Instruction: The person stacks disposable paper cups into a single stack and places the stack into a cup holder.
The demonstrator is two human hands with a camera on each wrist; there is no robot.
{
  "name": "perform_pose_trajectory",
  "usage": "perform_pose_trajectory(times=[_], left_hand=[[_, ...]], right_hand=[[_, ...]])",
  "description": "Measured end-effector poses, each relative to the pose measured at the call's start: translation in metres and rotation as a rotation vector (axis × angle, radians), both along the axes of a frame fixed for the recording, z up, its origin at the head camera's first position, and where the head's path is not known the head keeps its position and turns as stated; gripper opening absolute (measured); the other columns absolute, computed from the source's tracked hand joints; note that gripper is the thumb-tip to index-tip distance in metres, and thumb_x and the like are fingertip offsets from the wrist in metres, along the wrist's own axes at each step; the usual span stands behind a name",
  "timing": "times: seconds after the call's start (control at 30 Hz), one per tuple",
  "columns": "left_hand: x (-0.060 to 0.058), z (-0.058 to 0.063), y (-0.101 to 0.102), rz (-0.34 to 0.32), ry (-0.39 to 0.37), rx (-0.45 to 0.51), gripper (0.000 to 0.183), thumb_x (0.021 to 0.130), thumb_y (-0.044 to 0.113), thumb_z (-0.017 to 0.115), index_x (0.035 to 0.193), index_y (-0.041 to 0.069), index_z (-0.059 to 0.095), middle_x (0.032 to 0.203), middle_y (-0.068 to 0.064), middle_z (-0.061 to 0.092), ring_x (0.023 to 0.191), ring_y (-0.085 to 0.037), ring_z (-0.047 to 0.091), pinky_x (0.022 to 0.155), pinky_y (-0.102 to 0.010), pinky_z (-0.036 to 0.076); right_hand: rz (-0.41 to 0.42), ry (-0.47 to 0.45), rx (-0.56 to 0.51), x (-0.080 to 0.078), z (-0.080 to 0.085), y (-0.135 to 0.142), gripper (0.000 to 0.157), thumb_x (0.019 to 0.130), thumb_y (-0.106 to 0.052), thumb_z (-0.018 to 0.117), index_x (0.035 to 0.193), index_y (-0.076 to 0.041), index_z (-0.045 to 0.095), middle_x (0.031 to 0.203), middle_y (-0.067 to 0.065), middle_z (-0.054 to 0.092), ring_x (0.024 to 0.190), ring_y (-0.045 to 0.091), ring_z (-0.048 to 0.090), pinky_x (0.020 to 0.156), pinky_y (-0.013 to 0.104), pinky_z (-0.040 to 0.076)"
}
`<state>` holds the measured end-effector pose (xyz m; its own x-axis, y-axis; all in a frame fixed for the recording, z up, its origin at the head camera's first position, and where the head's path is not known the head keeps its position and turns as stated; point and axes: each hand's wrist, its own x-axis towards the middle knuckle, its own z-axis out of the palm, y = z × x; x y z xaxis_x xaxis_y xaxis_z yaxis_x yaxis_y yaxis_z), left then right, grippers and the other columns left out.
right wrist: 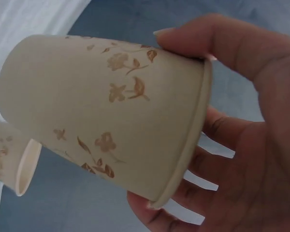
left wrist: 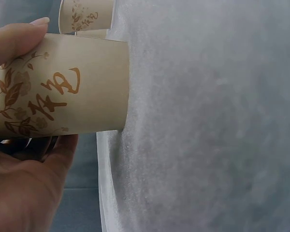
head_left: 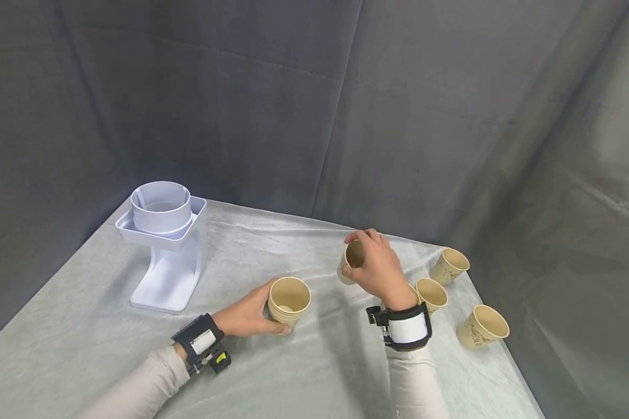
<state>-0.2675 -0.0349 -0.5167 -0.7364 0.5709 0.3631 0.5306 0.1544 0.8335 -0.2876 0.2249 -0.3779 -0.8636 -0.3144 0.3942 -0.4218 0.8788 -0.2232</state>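
Near the middle of the table in the head view, my left hand (head_left: 248, 311) grips a nested stack of beige paper cups (head_left: 289, 291), mouth up, thumb and fingers around its side. The left wrist view shows the outer paper cup (left wrist: 82, 96) with brown leaf print and lettering, its base close to the tablecloth. Farther back and to the right, my right hand (head_left: 380, 265) pinches a single paper cup (right wrist: 101, 116) near its rim, thumb on one side and fingers on the other. That cup is tilted, and the hand partly covers it in the head view.
A white plastic stand (head_left: 168, 285) with a round holder (head_left: 162, 212) on top is at the left. Right of my right hand stand more paper cups: one at the back (head_left: 449, 266), one nearer (head_left: 431, 294), one at the right (head_left: 482, 329). Another is mostly hidden behind my wrist.
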Motion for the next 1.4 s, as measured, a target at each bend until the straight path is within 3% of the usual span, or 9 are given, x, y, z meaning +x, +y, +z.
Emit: perform_pose_trajectory(times=[0.3,0.57,0.73,1.03,1.27,1.4], left_hand=[[0.001,0.004,0.0,-0.013,-0.002,0.02,0.078,0.065,0.02,0.081,0.131,0.017,0.039,0.122,-0.003,0.053,0.114,-0.02,0.048,0.103,-0.043,0.034],[0.018,0.034,-0.002,-0.033,-0.029,0.035,0.075,0.066,0.006,0.078,0.13,0.001,0.038,0.121,-0.019,0.052,0.114,-0.035,0.047,0.103,-0.052,0.032],[0.022,0.043,-0.003,-0.037,-0.028,0.02,0.075,0.067,0.005,0.077,0.13,-0.001,0.038,0.121,-0.02,0.052,0.114,-0.036,0.047,0.103,-0.051,0.033],[0.018,0.038,-0.002,-0.014,-0.046,-0.019,0.077,0.067,0.008,0.078,0.132,0.006,0.037,0.122,-0.011,0.052,0.114,-0.027,0.048,0.102,-0.043,0.036],[0.001,0.008,0.0,0.013,-0.021,-0.036,0.083,0.066,0.019,0.08,0.135,0.019,0.034,0.121,0.003,0.052,0.112,-0.014,0.049,0.101,-0.04,0.037],[-0.002,0.003,-0.002,-0.002,-0.01,-0.04,0.082,0.067,0.027,0.08,0.134,0.023,0.034,0.122,0.006,0.051,0.113,-0.011,0.048,0.101,-0.039,0.037]], right_hand=[[0.053,0.028,-0.06,0.017,0.019,-0.011,0.041,0.07,-0.029,0.067,0.108,-0.025,0.054,0.113,-0.004,0.051,0.097,0.018,0.042,0.068,0.04,0.044],[0.096,0.058,-0.083,0.029,0.03,-0.022,0.041,0.072,-0.032,0.066,0.11,-0.026,0.054,0.111,-0.008,0.051,0.098,0.016,0.043,0.07,0.038,0.044],[0.137,0.034,-0.096,0.034,0.033,-0.027,0.041,0.076,-0.035,0.065,0.113,-0.025,0.052,0.113,-0.008,0.051,0.105,0.016,0.045,0.082,0.04,0.044],[0.231,0.043,-0.143,0.04,0.03,-0.04,0.042,0.08,-0.041,0.063,0.115,-0.021,0.052,0.11,-0.005,0.054,0.105,0.014,0.047,0.089,0.038,0.041],[0.299,-0.011,-0.14,0.04,0.02,-0.052,0.044,0.081,-0.04,0.063,0.116,-0.018,0.051,0.114,-0.006,0.053,0.111,0.01,0.045,0.093,0.035,0.042],[0.294,-0.012,-0.104,0.039,0.012,-0.058,0.044,0.08,-0.042,0.063,0.116,-0.019,0.051,0.113,-0.008,0.052,0.108,0.008,0.046,0.089,0.033,0.043]])
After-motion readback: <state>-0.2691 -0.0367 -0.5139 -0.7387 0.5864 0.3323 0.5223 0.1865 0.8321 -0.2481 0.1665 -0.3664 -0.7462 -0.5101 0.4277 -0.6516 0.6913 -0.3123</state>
